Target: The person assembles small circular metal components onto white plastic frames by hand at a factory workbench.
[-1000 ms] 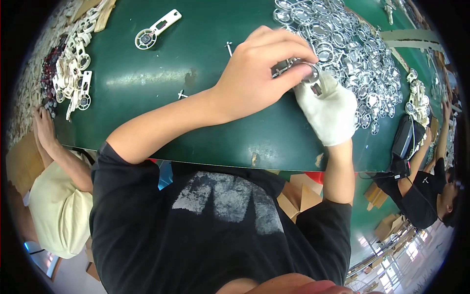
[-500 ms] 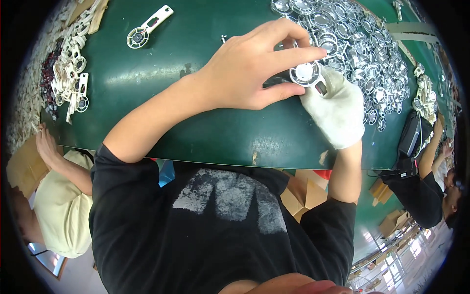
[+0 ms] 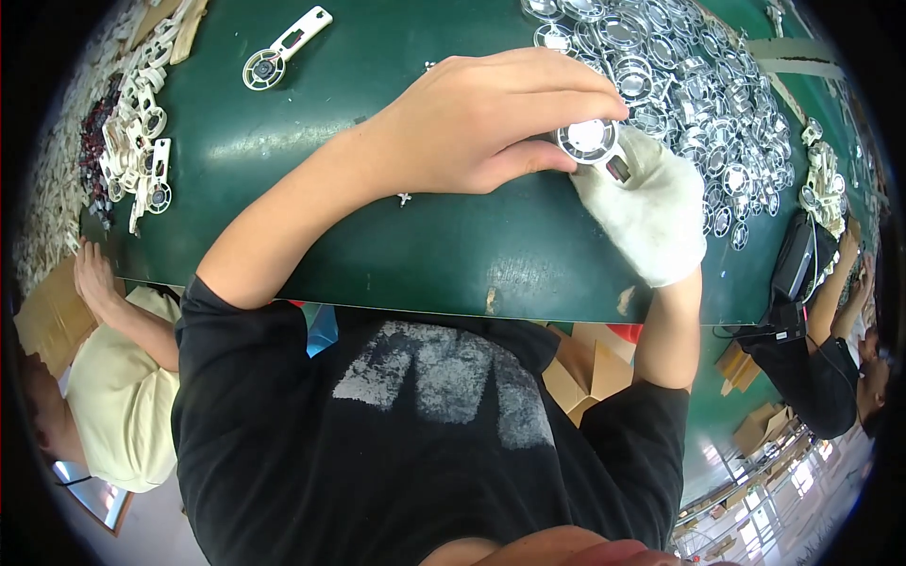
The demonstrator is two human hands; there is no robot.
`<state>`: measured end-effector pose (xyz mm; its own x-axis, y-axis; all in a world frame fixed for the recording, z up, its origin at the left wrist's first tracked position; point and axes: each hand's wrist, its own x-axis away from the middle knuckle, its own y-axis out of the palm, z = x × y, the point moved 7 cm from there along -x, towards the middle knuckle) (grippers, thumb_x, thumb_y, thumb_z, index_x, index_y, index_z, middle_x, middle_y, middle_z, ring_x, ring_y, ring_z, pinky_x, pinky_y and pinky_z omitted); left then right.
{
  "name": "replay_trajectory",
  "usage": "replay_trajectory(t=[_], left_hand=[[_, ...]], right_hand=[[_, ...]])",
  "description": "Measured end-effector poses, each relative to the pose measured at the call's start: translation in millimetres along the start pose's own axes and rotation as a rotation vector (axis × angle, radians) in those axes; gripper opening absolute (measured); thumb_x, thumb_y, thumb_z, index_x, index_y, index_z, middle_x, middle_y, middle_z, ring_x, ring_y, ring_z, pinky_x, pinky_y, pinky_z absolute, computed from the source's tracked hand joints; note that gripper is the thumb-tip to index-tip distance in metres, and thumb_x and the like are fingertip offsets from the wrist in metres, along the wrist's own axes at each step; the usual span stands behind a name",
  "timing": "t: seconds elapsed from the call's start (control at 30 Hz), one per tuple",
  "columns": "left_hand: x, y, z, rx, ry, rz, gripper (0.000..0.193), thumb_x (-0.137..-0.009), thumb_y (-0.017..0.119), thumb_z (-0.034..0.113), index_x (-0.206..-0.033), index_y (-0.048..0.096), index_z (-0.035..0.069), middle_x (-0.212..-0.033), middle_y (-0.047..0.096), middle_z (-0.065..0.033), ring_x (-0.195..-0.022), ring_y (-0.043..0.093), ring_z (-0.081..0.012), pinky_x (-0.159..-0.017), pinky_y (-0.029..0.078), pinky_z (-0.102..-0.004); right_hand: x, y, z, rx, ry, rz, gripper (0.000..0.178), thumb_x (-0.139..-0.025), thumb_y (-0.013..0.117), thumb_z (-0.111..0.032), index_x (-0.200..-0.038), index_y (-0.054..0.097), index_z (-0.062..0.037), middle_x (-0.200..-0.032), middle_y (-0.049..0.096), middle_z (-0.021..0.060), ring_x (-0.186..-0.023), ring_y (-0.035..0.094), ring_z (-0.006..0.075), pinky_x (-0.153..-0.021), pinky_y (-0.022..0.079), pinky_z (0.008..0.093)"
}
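We are gripping a round chrome-plated ring part (image 3: 587, 139) with both hands.
Our bare left hand (image 3: 481, 123) and white-gloved right hand (image 3: 646, 208) are pinching it together above the green counter (image 3: 377, 245).

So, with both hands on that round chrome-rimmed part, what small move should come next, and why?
Probably press the round chrome-rimmed part in with the bare left hand while the white-gloved right hand braces it: both already grip it above the green table, beside the heap of shiny chrome parts.

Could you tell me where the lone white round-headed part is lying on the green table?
In the head view, the white part lies at the table's upper left, apart from the left hand.
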<state>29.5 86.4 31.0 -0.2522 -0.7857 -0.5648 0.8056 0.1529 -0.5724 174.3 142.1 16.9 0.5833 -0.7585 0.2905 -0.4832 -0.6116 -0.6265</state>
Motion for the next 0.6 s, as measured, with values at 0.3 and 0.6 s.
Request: replay_trajectory(t=[0.3, 0.6], left_hand=[[6, 9, -5, 0.126, -0.088, -0.061, 0.062, -0.079, 0.077, 0.006, -0.138, 0.06, 0.007, -0.136, 0.064, -0.012, -0.115, 0.067, -0.0294, -0.095, 0.057, -0.0376], [-2, 5, 20, 0.261, 0.007, 0.058, 0.069, -0.081, 0.074, 0.003, -0.146, 0.05, 0.004, -0.147, 0.054, -0.013, -0.128, 0.059, -0.0314, -0.1, 0.054, -0.0374]], right_hand=[[0, 3, 5, -0.035, -0.02, -0.003, 0.027, -0.09, 0.074, -0.015, -0.11, 0.071, 0.0022, -0.089, 0.072, 0.0023, -0.08, 0.057, 0.0042, -0.073, 0.05, 0.0234], [5, 8, 3, -0.346, -0.104, -0.166, 0.026, -0.095, 0.067, -0.025, -0.11, 0.07, -0.0045, -0.08, 0.069, 0.0057, -0.068, 0.065, 0.0154, -0.065, 0.052, 0.0312]])
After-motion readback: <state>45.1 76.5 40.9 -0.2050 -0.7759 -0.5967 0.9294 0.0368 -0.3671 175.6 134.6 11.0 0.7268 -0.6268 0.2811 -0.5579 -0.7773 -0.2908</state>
